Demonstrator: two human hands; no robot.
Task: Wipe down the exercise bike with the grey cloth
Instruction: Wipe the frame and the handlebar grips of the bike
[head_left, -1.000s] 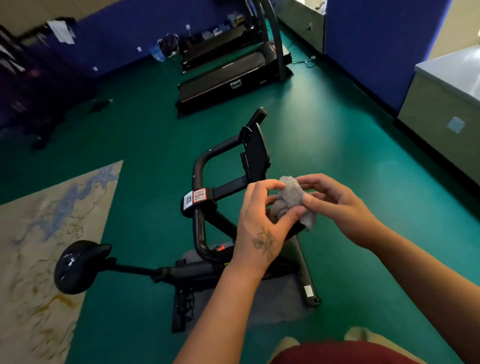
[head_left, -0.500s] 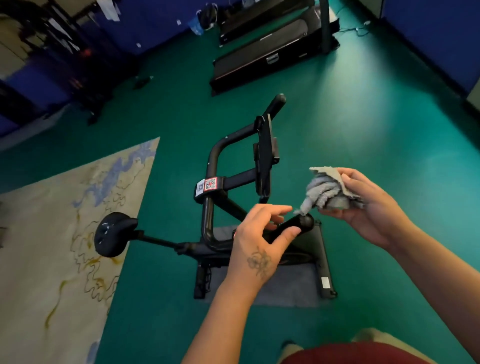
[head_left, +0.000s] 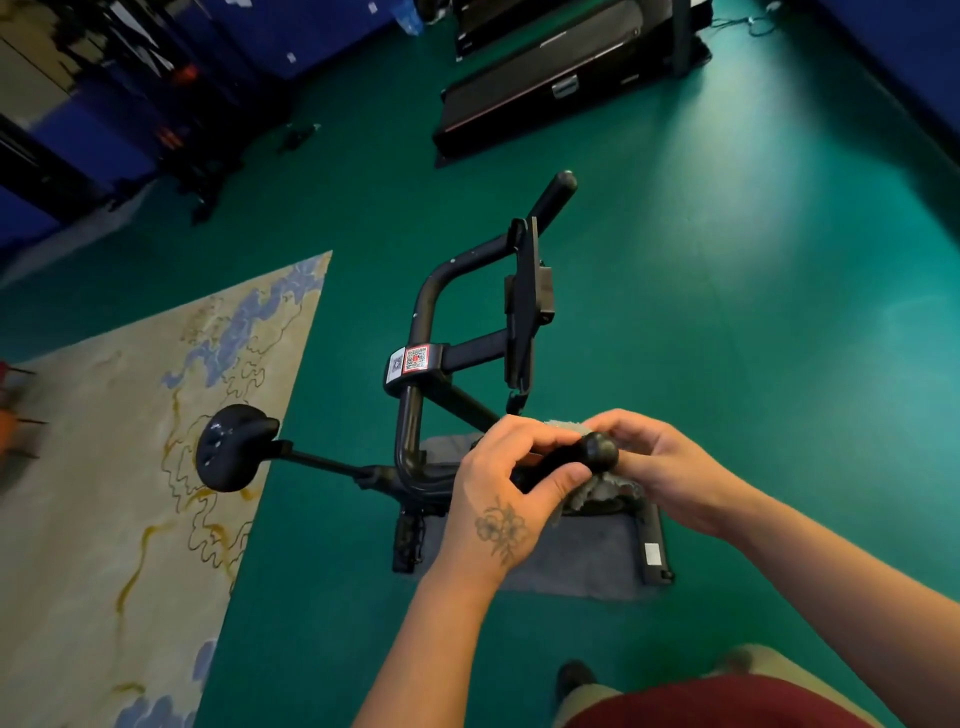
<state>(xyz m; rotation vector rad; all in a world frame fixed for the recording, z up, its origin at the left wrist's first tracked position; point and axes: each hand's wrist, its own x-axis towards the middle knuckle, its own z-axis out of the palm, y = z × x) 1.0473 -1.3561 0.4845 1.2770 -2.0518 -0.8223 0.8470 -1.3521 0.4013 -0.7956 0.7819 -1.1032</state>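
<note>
The left hand (head_left: 506, 483) grips the bike's near handle (head_left: 576, 457) to steady it; the right hand (head_left: 660, 462) holds the grey cloth (head_left: 597, 491) against its end, seemingly to wipe.

Green floor (head_left: 753, 312) carries bike (head_left: 415, 332) on grey mat (head_left: 571, 566), rug (head_left: 130, 467) at left, treadmills (head_left: 550, 78) behind.

Quick count: one exercise bike (head_left: 415, 415) with one saddle (head_left: 228, 447) and one QR sticker (head_left: 416, 358), one grey cloth (head_left: 597, 488), two hands on it (left hand (head_left: 504, 499), right hand (head_left: 660, 467)). One grey mat (head_left: 566, 561) under the bike, one patterned rug (head_left: 130, 467), one treadmill (head_left: 561, 73) at the back.
</note>
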